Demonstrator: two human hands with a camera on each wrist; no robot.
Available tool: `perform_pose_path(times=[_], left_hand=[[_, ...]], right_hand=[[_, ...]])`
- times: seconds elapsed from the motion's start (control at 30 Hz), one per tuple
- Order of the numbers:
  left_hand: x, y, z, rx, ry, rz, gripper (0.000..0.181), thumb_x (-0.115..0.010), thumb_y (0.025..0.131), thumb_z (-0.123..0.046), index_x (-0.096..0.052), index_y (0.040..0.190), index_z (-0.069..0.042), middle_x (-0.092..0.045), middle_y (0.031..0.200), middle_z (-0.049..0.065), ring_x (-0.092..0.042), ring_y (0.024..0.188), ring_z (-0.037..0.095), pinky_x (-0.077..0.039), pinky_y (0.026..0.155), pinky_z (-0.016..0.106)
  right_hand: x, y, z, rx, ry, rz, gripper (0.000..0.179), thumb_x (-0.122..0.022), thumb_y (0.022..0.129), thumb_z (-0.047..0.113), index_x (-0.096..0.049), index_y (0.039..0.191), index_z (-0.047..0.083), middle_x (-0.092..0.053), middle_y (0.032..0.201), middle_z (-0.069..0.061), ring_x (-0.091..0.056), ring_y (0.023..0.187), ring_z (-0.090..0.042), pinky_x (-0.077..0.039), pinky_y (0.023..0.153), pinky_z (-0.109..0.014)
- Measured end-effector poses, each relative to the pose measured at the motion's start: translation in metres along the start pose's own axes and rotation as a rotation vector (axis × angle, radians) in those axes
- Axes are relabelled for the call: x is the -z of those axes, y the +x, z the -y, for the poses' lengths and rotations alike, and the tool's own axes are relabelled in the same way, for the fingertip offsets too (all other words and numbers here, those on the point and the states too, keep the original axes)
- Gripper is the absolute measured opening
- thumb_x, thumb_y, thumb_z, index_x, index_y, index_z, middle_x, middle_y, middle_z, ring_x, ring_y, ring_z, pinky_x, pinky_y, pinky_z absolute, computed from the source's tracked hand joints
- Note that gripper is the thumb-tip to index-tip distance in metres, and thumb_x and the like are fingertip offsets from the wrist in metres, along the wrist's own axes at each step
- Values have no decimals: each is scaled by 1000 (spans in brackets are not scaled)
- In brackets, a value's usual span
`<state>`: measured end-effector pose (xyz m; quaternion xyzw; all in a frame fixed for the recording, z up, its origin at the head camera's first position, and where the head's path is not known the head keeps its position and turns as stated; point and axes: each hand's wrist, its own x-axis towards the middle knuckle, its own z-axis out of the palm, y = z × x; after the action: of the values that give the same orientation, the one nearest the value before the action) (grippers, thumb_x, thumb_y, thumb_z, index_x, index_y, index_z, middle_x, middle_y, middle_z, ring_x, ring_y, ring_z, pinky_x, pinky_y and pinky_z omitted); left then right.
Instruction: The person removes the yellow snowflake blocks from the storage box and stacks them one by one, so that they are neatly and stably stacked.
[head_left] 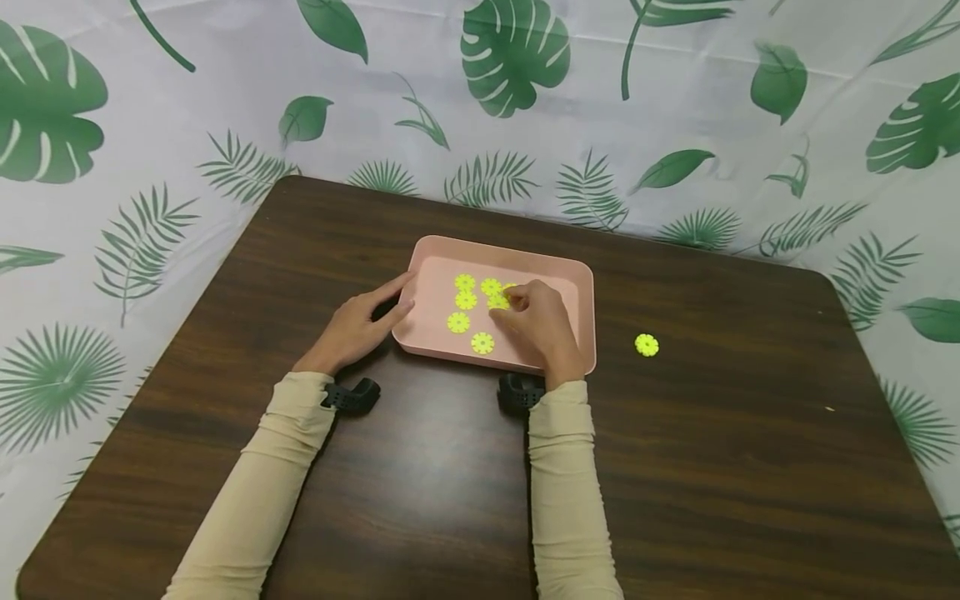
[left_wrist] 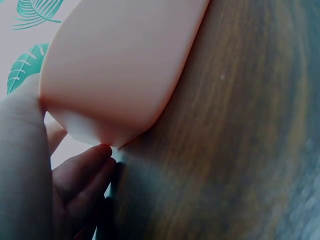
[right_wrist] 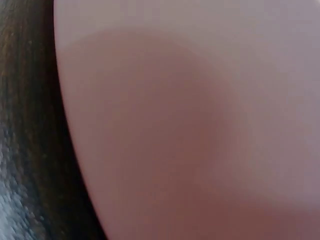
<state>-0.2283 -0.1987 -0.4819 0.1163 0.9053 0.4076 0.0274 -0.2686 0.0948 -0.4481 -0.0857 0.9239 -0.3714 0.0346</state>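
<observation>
A shallow pink tray (head_left: 570, 354) lies on the table. Inside it are several flat yellow-green discs (head_left: 482, 342) with notched edges and a centre hole, mostly left of the right hand. My left hand (head_left: 358, 327) holds the tray's left end, thumb over the rim; in the left wrist view, its fingers (left_wrist: 82, 172) touch the outer wall. Reaching in from the right, my right hand (head_left: 542, 323) has its thumb and bent fingers over the discs; whether they pinch one is hidden. The right wrist view shows only blurred pink tray wall (right_wrist: 165, 100) and dark table.
One loose yellow-green disc (head_left: 647, 345) lies on the dark wooden table (head_left: 720, 467) right of the tray. A small pale speck (head_left: 829, 408) is farther right. Behind the table hangs a white cloth (head_left: 420, 50) with green leaf prints. Black wrist straps (head_left: 352, 397) circle both wrists.
</observation>
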Motion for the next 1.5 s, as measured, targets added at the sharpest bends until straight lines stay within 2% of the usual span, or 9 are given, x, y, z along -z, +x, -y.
perform_pose_path(times=[0.4,0.67,0.83,1.03,1.23,1.5], left_hand=[[-1,-1,-1,11,5,-6,64,-46,104,-62,-30,163,-41,-38,164,6,-40,148,35,-31,118,61],[0,-1,0,11,2,-13,65,-46,105,-60,-31,163,-37,-38,164,8,-39,148,36,-30,118,62],[0,-1,-1,13,0,-20,64,-46,105,-60,-32,163,-38,-39,164,7,-39,148,35,-30,118,62],[0,-1,0,9,5,-16,64,-46,105,-62,-32,163,-38,-38,164,8,-39,148,36,-30,118,62],[-1,-2,0,1,5,-13,64,-46,105,-62,-31,163,-40,-39,163,6,-40,148,34,-31,118,61],[-1,-1,-1,7,4,-10,64,-45,105,-61,-31,163,-39,-38,164,7,-39,149,35,-30,119,61]], right_hand=[[1,1,0,1,-23,41,38,-82,91,22,-76,124,3,-63,105,-13,-59,97,-30,-52,89,-44],[4,1,-2,59,-49,75,36,-80,93,19,-76,125,3,-63,104,-14,-59,97,-31,-52,89,-45],[6,1,-2,67,-46,97,36,-79,93,18,-75,127,4,-63,105,-15,-60,99,-32,-52,90,-46],[7,2,-3,57,-54,138,43,-77,94,19,-70,135,6,-62,107,-15,-59,100,-32,-51,91,-45],[6,1,-4,18,-66,139,45,-75,97,23,-68,140,11,-59,105,-13,-55,98,-29,-48,87,-40],[5,3,-4,23,-90,145,42,-73,99,22,-68,139,12,-59,101,-12,-54,94,-28,-45,83,-38]])
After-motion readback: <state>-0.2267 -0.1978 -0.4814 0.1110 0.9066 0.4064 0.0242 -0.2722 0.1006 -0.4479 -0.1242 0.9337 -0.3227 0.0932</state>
